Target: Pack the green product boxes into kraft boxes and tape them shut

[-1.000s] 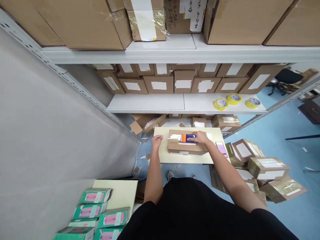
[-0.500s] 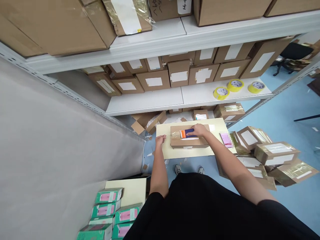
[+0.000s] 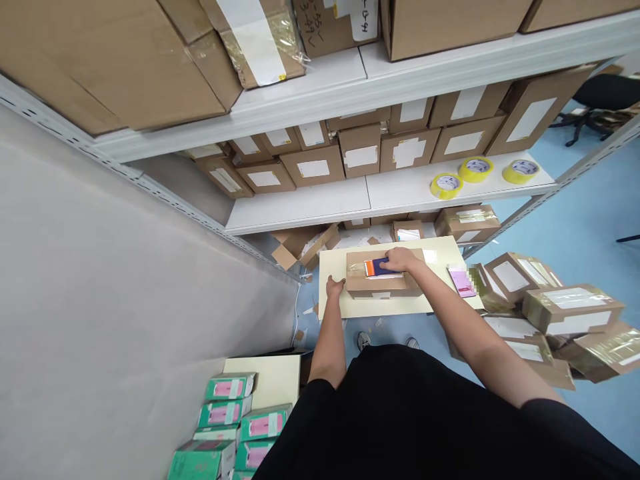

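Note:
A closed brown cardboard box lies lengthwise on a pale yellow tabletop, with clear tape over its left end. On top of it is a flat dark blue item with an orange and white end; its exact kind is not clear. My right hand is closed around the right part of this item. Just left of the carton, my left hand is held over the tabletop with its thumb apart from its fingers, holding nothing visible.
A pink sheet lies on the table's right end. Cartons are piled on the floor at right. In front, a shelf bears boxes and yellow tape rolls. Green boxes stand at lower left, near a wall.
My left hand has opened from a closed shape and moved down slightly, beside the carton. My right hand keeps its hold on the blue and orange item. The view has shifted slightly.

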`<state>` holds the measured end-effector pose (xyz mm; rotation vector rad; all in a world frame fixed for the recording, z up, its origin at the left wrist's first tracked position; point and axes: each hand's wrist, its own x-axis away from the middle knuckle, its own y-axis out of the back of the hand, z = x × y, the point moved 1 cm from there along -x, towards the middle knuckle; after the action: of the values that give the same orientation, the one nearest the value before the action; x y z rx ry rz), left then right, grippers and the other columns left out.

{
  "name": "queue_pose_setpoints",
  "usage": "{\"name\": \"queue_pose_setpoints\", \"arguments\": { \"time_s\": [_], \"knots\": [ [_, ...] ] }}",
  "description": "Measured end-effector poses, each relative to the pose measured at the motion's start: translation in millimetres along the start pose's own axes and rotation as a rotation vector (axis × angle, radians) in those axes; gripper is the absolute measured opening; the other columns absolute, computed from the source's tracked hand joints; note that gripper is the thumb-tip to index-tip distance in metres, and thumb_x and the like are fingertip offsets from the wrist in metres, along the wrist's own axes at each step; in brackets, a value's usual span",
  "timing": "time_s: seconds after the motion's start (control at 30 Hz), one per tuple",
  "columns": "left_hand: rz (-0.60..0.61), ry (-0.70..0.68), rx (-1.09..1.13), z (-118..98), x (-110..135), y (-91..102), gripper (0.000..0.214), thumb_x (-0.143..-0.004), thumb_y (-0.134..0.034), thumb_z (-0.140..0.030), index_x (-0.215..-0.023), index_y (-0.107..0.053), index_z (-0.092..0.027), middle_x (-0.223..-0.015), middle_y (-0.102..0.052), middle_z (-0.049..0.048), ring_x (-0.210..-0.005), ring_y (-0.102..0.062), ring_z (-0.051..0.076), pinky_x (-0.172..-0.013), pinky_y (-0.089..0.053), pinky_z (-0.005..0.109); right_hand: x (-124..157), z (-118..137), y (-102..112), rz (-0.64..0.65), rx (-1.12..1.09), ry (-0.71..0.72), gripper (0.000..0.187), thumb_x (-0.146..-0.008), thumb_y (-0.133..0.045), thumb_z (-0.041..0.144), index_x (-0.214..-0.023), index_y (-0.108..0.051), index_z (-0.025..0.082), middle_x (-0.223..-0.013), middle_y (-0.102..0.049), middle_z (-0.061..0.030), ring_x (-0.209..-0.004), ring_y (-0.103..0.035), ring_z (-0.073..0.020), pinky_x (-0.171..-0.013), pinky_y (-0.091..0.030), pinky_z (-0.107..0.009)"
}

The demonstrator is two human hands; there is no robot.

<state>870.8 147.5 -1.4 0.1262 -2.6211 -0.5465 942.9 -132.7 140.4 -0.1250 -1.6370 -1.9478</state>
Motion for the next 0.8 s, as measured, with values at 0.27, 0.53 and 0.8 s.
{"name": "queue_pose_setpoints", "arguments": {
  "time_s": [0.27, 0.53, 0.8],
  "knots": [
    [0.294, -0.351, -0.399, -53, -2, 18.7, 0.124, -0.060, -0.095, -0.046, -0.166, -0.033, -0.028, -0.177, -0.014, 0.0138, -0.153, -0.039, 0.035, -0.118, -0.040, 0.038, 0, 5, 9, 0.032, -0.019, 0.021, 0.050, -0.089, -0.066, 0.064, -0.110, -0.080, 0.020, -0.117, -0.078, -0.0170, -0.108, -0.072, -0.0338, -0.085, -0.051, -0.036],
    [0.444, -0.394, -0.630, -66, -19, 22.4, 0.122, -0.055, -0.096, -0.047, -0.163, -0.040, -0.035, -0.178, -0.005, 0.0047, -0.156, -0.036, 0.036, -0.120, -0.039, 0.036, -8, 1, 3, 0.022, -0.077, 0.006, 0.054, -0.085, -0.067, 0.070, -0.100, -0.082, 0.020, -0.107, -0.079, -0.0153, -0.098, -0.074, -0.0322, -0.075, -0.052, -0.035],
    [0.420, -0.418, -0.421, -50, -24, 29.9, 0.103, -0.060, -0.094, -0.049, -0.153, -0.054, -0.038, -0.177, -0.017, 0.0041, -0.153, -0.041, 0.035, -0.120, -0.040, 0.045, 6, -42, 16, -0.009, -0.066, 0.011, 0.047, -0.083, -0.071, 0.067, -0.089, -0.081, 0.022, -0.097, -0.079, -0.0126, -0.093, -0.072, -0.0299, -0.071, -0.047, -0.032]
  ]
}}
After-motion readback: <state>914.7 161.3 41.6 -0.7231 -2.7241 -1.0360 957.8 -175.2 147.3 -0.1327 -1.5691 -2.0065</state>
